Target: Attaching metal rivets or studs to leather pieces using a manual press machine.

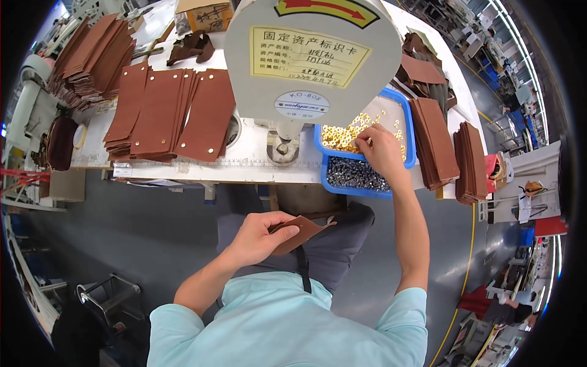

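My left hand holds a brown leather piece above my lap, thumb on top and the piece bent up at its edges. My right hand reaches into a blue tray of loose gold-coloured metal fasteners. Its fingertips are pinched together among them; what they grip, if anything, is too small to make out. Against the tray's near side sits a second blue tray with many dark metal fasteners. The pale press machine stands in front of me, its lower tool near the table edge.
Brown leather pieces with gold-coloured studs lie left of the press, with a tall stack behind. Two more leather stacks stand right of the trays. A cardboard box and dark straps are farther back.
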Available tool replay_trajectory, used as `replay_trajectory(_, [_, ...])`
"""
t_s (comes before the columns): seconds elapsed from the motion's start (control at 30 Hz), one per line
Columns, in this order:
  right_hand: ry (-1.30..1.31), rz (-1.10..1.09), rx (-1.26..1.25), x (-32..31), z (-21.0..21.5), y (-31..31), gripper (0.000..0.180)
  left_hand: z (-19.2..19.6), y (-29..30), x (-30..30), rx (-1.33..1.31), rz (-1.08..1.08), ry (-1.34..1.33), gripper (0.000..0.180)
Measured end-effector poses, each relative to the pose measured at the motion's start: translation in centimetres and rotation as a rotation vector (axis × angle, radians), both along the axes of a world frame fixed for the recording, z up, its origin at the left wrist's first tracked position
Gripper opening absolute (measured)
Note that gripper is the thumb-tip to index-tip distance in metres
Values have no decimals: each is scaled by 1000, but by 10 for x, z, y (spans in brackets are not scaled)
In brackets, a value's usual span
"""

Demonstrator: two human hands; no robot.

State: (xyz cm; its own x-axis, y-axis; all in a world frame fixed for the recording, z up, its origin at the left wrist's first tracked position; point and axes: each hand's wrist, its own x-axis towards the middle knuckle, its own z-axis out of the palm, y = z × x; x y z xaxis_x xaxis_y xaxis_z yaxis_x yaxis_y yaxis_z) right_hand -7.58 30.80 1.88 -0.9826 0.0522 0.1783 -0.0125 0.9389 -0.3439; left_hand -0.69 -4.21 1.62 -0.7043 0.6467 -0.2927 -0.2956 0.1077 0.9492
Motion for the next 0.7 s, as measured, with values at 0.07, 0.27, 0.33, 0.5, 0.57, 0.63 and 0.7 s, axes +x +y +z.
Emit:
replay_trajectory(0.07, [49, -11, 2, 1, -3, 0, 10, 8, 3, -3, 34, 30, -5, 23])
replay_trajectory(0.27, [288, -131, -303, 20, 4, -11, 4, 9, 2, -3, -85, -26, 800, 24])
replay_trajectory(0.33, [290, -149, -615, 36, 19, -31, 3, 3, 2, -4, -39, 21, 1028, 25])
replay_trajectory(0.5, [-241, 171, -1044, 101, 49, -87, 5, 10, 6, -6, 117, 70, 1415, 17])
replay_trajectory(0.57, [-339, 294, -1028, 114, 51, -98, 9, 11, 7, -5, 129, 75, 1465, 15])
replay_trajectory(0.63, [-402, 328, -1034, 121, 56, -104, 9, 10, 8, -4, 158, 104, 1514, 15])
replay_trajectory(0.7, [-455, 347, -1200, 125, 57, -106, 10, 6, 10, -4, 191, 115, 1487, 15])
